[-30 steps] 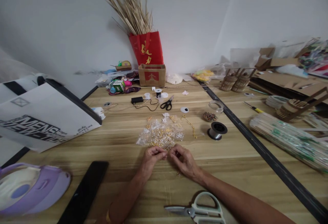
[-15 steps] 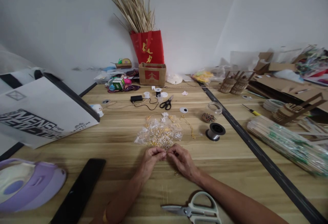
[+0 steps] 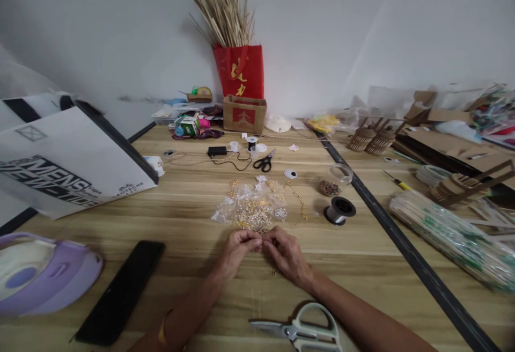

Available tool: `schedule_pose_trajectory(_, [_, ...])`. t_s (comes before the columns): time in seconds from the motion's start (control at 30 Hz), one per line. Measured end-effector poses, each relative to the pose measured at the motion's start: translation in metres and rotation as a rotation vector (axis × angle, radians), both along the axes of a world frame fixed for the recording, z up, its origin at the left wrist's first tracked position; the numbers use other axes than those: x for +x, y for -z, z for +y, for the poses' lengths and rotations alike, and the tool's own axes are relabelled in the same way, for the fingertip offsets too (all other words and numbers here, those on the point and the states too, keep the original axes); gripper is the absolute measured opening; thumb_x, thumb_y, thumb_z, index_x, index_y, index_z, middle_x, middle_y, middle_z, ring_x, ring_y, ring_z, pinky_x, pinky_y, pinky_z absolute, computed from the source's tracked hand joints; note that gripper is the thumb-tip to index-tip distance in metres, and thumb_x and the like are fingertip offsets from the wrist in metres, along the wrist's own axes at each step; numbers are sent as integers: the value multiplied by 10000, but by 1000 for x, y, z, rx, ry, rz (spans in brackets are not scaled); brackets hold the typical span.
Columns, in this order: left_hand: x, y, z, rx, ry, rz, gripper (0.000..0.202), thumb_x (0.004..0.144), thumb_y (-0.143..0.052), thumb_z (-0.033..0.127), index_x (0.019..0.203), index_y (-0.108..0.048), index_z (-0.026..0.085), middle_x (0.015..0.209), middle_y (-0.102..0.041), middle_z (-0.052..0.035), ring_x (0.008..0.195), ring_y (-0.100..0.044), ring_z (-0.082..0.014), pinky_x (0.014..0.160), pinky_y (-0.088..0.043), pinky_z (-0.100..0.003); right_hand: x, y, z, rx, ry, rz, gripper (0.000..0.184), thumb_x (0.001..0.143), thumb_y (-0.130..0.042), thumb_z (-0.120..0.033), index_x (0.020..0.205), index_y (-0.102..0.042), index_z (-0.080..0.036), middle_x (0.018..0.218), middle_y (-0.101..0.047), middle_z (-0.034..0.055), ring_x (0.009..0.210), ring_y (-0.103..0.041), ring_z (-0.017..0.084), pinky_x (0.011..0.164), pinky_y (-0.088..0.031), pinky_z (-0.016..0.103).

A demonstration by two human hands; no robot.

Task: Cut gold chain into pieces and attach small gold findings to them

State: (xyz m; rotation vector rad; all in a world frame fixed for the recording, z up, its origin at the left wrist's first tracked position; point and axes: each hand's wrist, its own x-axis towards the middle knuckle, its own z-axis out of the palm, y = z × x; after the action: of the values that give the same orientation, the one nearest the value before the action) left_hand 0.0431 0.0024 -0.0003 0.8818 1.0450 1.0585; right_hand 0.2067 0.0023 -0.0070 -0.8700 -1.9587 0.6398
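The left hand (image 3: 237, 250) and right hand (image 3: 287, 255) pinch close together, and what they hold is too tiny to tell, so go slow and work low over the desk (image 3: 189, 223), just beside the pile of shiny gold and silver bits (image 3: 254, 213).

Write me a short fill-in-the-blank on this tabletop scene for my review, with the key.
1. The left hand and right hand are nearest each other at their ____.
2. The scissors beyond the pile of small metallic pieces have ____ handles.
3. The dried stalks stand in a ____ bag.

Missing words: fingertips; black; red.
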Motion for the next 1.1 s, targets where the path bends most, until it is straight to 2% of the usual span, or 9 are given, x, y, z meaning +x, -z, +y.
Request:
schedule_pose_trajectory(0.53, [1, -1, -1, -34, -17, 8, 206, 514, -770, 258, 630, -682, 111, 551, -640, -1, 565, -557, -122, 622, -445, -249, 2, 1, -1, 35, -16, -81, 117, 906, -442, -183, 840, -539, -186, 735, -556, 22, 628, -512, 113, 581, -396, 219])
schedule_pose_trajectory(0.93, [-2, -1, 2, -7, 57, 27, 220, 524, -758, 294, 618, -672, 116, 551, -624, 0, 560, -538, -119, 601, -433, -245, -1, 2, 1, -205, -16, 40, 170, 892, -474, -250, 765, -552, -168, 704, -559, 21, 643, -513, 118, 581, -403, 215])
schedule_pose_trajectory(1.1, [-2, 1, 2, 4, 61, 20, 240, 513, -773, 307, 612, -663, 118, 541, -614, 3, 550, -529, -115, 596, -431, -245, -2, -1, 1, -260, -19, 78, 202, 890, -479, -282, 745, -551, -161, 691, -560, 18, 634, -508, 118, 574, -403, 218])
